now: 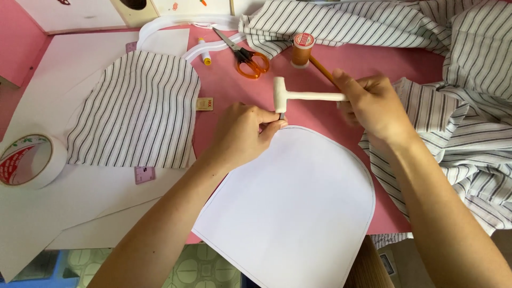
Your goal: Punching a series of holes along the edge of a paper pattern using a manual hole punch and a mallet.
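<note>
While gripping mallet (290, 96) in closed right hand (373, 106), pinched small punch (281, 115) at paper's (293, 202) twelve o'clock with left hand (242, 133).

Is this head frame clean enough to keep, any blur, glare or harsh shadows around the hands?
Head view: soft, even daylight, no glare on the white paper pattern; only faint shadows under the left hand and right hand; white mallet and orange scissors sharp; slight wide-angle stretch at the edges.

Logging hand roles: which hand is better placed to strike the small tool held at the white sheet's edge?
Right hand, probably: it grips the white mallet, whose head sits just above the small tool that the left hand pinches upright on the white sheet.
</note>
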